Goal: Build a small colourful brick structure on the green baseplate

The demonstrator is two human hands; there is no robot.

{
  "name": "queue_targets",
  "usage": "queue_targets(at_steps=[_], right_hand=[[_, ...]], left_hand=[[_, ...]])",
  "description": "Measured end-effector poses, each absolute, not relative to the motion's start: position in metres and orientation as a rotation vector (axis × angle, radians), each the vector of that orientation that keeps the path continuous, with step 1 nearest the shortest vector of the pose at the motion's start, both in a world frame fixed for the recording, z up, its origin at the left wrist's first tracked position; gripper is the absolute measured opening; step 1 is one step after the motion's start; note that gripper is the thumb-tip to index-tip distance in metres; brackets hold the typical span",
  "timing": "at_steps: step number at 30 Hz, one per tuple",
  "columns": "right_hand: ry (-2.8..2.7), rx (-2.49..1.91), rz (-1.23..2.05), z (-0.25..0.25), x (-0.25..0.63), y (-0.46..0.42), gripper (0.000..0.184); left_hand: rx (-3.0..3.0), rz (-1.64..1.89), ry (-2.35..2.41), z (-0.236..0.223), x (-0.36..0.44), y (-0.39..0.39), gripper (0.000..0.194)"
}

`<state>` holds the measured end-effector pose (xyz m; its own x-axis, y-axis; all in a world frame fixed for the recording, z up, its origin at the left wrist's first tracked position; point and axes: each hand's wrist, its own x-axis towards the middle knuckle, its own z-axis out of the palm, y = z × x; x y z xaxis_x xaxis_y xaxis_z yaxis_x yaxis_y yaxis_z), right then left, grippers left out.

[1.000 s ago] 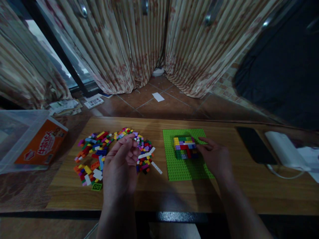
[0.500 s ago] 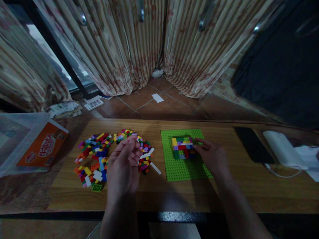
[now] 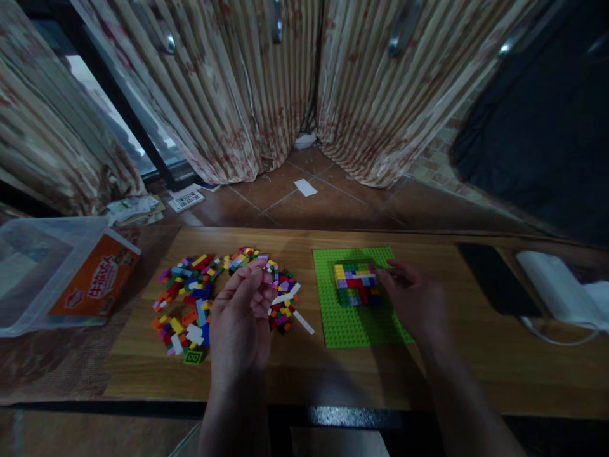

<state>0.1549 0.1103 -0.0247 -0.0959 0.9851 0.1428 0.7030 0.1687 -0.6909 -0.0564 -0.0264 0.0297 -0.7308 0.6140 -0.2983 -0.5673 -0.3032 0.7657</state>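
Observation:
My left hand (image 3: 245, 311) is raised over the loose toy bricks (image 3: 240, 257), palm turned up and fingers curled, thumb against the fingertips. Whatever the pinch holds, if anything, is too small to make out. On the green baseplate (image 3: 342, 327) stands a low rectangular block of joined bricks (image 3: 356, 284) in yellow, red, purple, blue and green. Just off its right side is my right hand (image 3: 413, 298), slightly blurred, with bent fingers apart and no brick visible in them. Two long white bricks (image 3: 303, 322) lie between the pile and the baseplate.
More bricks (image 3: 178, 324) lie at the table's left, with a green eyed brick (image 3: 193, 358) in front. A clear plastic box (image 3: 57, 228) with an orange label stands left of the wooden table (image 3: 295, 374). A black phone (image 3: 499, 279) and a white power bank (image 3: 552, 285) lie right.
My right hand has drawn slightly away from the brick block, its fingers bending more. My left hand keeps its pinch. The whole view has shifted a little.

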Motion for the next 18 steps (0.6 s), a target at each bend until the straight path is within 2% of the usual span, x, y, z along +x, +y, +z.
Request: queue_targets(at_steps=[6,11,14,18], right_hand=[[-2.142,-1.608,0.484,-0.032,0.151,0.106,0.044],[-2.294,-1.307,0.359,-0.041,0.148,0.102,0.055],[-2.426,-1.109,0.321,-0.051,0.142,0.1,0.061],[-2.581,-0.911,0.327,-0.066,0.142,0.106,0.048]], left_hand=[[0.071,2.105,1.152,0.03,-0.057,-0.029,0.02],[0.096,2.092,1.131,0.034,-0.044,-0.027,0.013],[0.184,1.923,1.128,0.031,-0.025,-0.022,0.012],[0.37,1.569,1.005,0.011,0.015,-0.012,0.017]])
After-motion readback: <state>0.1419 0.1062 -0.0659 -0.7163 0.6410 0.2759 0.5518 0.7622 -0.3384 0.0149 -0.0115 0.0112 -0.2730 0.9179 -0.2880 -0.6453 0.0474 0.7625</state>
